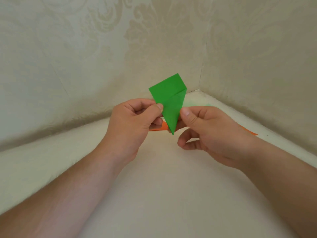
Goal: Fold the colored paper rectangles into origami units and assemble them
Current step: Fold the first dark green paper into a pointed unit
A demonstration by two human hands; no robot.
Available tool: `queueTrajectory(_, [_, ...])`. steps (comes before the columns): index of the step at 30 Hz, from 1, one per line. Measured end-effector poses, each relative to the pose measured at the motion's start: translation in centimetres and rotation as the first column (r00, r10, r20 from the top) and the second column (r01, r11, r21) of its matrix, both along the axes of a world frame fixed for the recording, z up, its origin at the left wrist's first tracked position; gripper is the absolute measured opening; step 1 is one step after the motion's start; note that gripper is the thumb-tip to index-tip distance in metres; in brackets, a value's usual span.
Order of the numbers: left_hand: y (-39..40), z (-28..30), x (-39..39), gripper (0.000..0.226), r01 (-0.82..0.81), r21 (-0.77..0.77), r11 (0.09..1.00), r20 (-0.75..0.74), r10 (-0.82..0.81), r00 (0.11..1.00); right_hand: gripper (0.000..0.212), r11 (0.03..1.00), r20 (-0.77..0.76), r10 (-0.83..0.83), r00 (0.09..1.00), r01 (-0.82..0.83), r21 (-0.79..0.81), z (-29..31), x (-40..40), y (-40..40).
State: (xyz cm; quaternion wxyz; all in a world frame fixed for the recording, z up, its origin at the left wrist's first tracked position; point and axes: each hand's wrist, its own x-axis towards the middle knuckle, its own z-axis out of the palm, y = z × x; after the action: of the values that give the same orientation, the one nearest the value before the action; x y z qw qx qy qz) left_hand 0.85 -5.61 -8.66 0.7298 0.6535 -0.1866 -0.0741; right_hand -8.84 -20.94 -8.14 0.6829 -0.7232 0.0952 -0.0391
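Walls: two pale patterned walls (85,57) meet in a corner behind the hands.
Surface: a white surface (154,177) runs into that corner and carries the loose papers.
Right hand: the right hand (205,133) holds the right edge of the green piece; its thumb lies on the front, and the fingers (187,145) below are loosely curled.
Left hand: the left hand (132,121) pinches the left edge between the thumb and curled fingers, so both hands hold the same piece.
Green unit: the green paper (169,102) is in the air above the surface, between the two hands, folded to a long shape with the point downwards and a crease across the upper part.
Orange paper: an orange paper (158,127) lies on the surface behind the hands; another orange strip (250,132) shows at the right, mostly hidden.
Pale green paper: a faint green sheet (197,104) lies near the corner, partly hidden.
Handling: the paper seems very light and thin, stiff only along the creases. It probably bends or tears under a hard pull, so a soft pinch at the edges near a crease looks best.
Stage: probably one unit is half folded; assembly is not yet begun.
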Motion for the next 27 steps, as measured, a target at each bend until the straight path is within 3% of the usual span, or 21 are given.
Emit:
queueTrajectory(11, [0.02,0.04,-0.08,0.019,0.018,-0.010,1.000,-0.006,-0.018,1.000,0.017,0.998,-0.007,-0.006,1.000,0.006,0.063,0.40,-0.02,0.00])
queueTrajectory(16, [0.10,0.14,-0.02,0.024,0.026,-0.026,0.999,-0.023,-0.026,0.999,0.015,0.995,-0.069,0.075,0.995,-0.069,0.077,0.40,-0.16,0.23])
queueTrajectory(27, [-0.02,-0.16,-0.04,0.030,0.033,0.003,0.999,0.009,-0.033,0.999,0.023,0.999,-0.036,0.020,0.999,-0.018,0.050,0.16,0.01,0.53])
